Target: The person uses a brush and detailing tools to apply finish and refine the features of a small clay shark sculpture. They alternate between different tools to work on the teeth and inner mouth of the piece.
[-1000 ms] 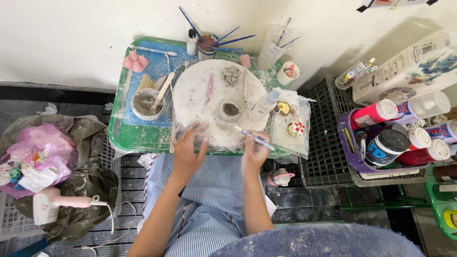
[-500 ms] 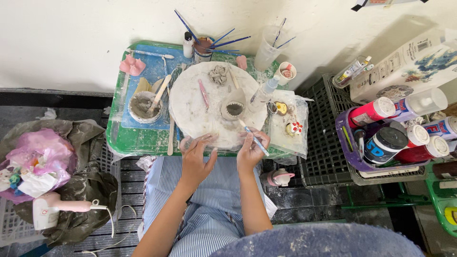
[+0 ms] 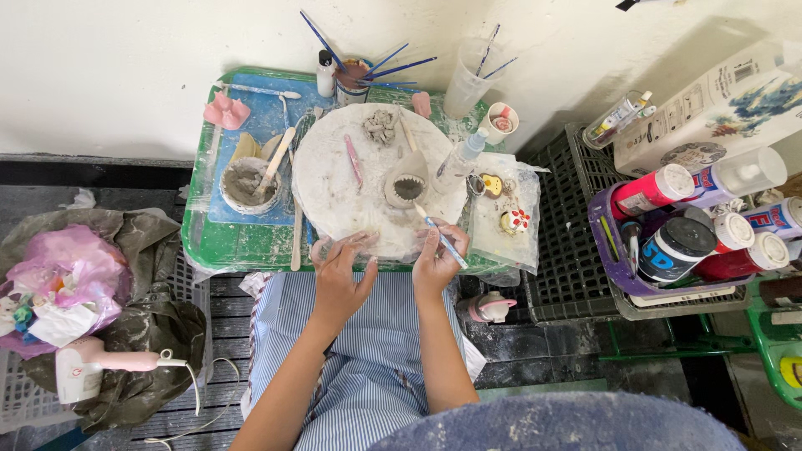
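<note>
My left hand (image 3: 341, 271) rests spread on the near edge of a round white board (image 3: 334, 179) that lies on a green tray (image 3: 225, 242). My right hand (image 3: 436, 259) grips a thin blue-handled brush (image 3: 438, 230) whose tip points at a small grey clay piece (image 3: 407, 188) shaped like an open mouth with teeth, on the board. A lump of grey clay (image 3: 381, 127) and a pink tool (image 3: 354, 160) also lie on the board. My lap in striped blue cloth is below.
A clay-smeared bowl with a wooden stick (image 3: 248, 182) stands at the tray's left. Cups of brushes (image 3: 355, 75) stand at the back. Small painted figures on plastic (image 3: 511, 220) lie right. A purple basket of paint bottles (image 3: 685, 234) is far right; a hairdryer (image 3: 92, 363) far left.
The view has shifted, so the tray sits higher and more central. My left hand has drawn back from the board to its near edge. My right hand keeps the brush.
</note>
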